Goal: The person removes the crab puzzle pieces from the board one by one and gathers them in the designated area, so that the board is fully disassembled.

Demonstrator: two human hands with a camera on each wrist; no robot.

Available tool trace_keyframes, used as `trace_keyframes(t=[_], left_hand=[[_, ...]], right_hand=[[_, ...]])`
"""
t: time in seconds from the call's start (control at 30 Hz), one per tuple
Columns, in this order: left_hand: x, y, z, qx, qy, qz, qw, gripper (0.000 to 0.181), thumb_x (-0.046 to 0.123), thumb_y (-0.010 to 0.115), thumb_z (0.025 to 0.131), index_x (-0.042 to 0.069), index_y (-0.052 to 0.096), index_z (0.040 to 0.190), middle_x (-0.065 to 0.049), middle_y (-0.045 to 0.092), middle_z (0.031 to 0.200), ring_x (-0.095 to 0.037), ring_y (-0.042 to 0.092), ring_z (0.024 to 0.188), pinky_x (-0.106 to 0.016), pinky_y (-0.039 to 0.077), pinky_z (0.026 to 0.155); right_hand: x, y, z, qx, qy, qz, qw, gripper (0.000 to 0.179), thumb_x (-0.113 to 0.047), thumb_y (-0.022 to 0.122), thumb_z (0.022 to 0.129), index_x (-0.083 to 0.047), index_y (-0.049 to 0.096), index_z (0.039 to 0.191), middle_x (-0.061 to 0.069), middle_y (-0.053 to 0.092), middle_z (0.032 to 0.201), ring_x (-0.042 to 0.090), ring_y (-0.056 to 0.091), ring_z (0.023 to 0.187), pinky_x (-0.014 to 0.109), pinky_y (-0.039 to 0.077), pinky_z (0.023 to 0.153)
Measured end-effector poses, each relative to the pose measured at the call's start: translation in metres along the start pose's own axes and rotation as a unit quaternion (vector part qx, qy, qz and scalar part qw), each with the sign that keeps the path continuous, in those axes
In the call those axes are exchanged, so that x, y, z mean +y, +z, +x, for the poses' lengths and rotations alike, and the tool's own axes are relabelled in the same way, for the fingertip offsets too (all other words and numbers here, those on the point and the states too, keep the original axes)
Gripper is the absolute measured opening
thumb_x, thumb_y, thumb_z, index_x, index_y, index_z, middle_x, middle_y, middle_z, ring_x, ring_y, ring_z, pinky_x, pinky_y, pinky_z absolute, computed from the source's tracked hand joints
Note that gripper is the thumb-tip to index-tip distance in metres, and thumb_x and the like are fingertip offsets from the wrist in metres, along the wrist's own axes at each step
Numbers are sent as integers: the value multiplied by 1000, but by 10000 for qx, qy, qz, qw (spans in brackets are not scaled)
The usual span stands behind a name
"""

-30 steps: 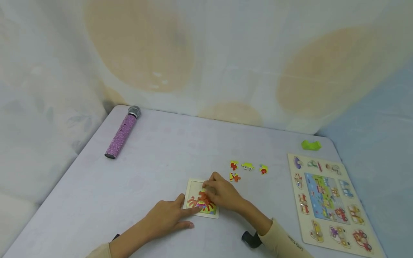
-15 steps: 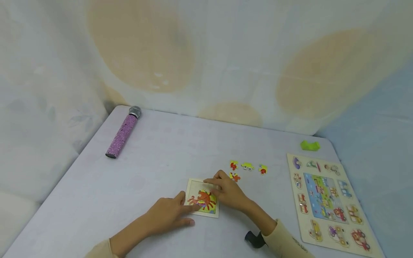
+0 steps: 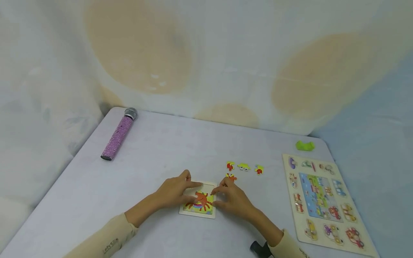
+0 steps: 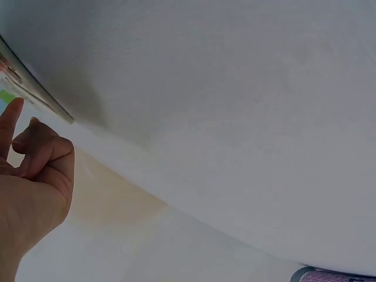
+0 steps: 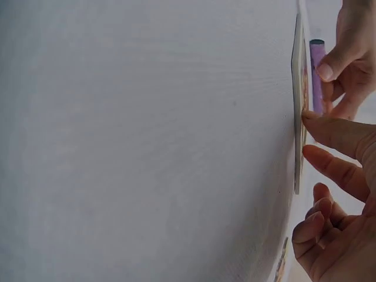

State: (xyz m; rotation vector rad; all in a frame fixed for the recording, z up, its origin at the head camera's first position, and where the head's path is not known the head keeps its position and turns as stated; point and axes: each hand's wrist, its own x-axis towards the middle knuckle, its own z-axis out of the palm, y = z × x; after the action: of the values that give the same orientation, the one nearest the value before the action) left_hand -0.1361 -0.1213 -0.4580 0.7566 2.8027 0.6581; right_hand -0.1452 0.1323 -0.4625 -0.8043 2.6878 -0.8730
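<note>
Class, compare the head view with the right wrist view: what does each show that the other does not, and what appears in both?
Only the head view: the light-green object near the far right corner, the black object by the right sleeve, and the microphone's silver head.

Only the right wrist view: the puzzle tray seen edge-on, and the palm side of the right hand with some fingers curled.

Both: the tray, the right hand, the left hand and the purple microphone handle.
</note>
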Motion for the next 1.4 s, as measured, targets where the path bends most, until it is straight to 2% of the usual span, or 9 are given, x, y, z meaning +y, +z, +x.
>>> trace_keyframes(t=[0.17,0.37,0.53,0.67,0.8,1.0,1.1,1.3,1.4], left_hand=[[-3,6,1,-107,36,-26,9999,48,44,76,85,34,66,130,3,42,100,-10,41,69,-21,36,57],[-6,8,0,-24,23,-153,9999,43,43,76,85,33,69,126,4,41,99,-9,37,67,-21,33,55],[-4,10,-1,-1,-180,-629,9979,39,39,78,84,29,72,122,5,42,101,-10,42,72,-22,37,59],[-3,11,0,-11,-361,-1158,9926,36,32,80,84,26,72,119,6,44,102,-12,50,87,-29,43,73],[-1,12,2,-14,-504,-1548,9867,35,21,81,82,21,71,115,5,46,101,-15,53,102,-36,44,85],[1,12,4,24,-581,-1874,9806,33,17,83,79,16,70,109,3,47,104,-16,52,105,-37,42,88],[3,12,3,144,-625,-1805,9815,33,16,84,77,17,70,108,5,47,105,-17,53,105,-37,43,87],[10,15,0,462,-490,-1267,9896,33,20,84,79,17,69,108,7,48,107,-17,60,100,-35,49,81],[15,16,-3,652,-277,-1007,9924,31,18,82,80,18,68,108,6,48,108,-13,59,80,-29,48,70]], right_hand=[[1,2,0,6,76,-2,10000,25,-25,86,77,-21,76,99,-5,46,96,11,46,88,23,43,73],[2,6,0,134,18,88,9999,26,-23,86,76,-20,73,99,-7,47,96,9,45,86,23,42,73],[0,10,-2,241,-4,25,9997,25,-20,86,76,-17,73,97,-6,47,94,8,45,83,22,41,69],[-2,10,-3,312,10,-12,9995,25,-19,86,77,-16,74,98,-6,45,93,8,43,81,21,39,66],[-5,10,-4,350,67,-69,9993,25,-19,85,77,-15,76,100,-5,44,92,8,42,80,20,38,65],[-8,10,-6,446,102,-293,9985,29,-20,86,77,-14,78,104,-6,43,89,7,40,78,19,36,60],[-10,10,-7,485,113,-376,9981,31,-21,86,77,-14,78,106,-7,43,87,6,40,78,19,35,59],[-11,9,-8,517,180,-416,9976,32,-23,86,77,-13,78,107,-7,46,86,6,40,77,19,35,58],[-11,9,-9,555,185,-420,9974,32,-21,86,76,-13,79,106,-6,48,86,6,40,76,19,35,58]])
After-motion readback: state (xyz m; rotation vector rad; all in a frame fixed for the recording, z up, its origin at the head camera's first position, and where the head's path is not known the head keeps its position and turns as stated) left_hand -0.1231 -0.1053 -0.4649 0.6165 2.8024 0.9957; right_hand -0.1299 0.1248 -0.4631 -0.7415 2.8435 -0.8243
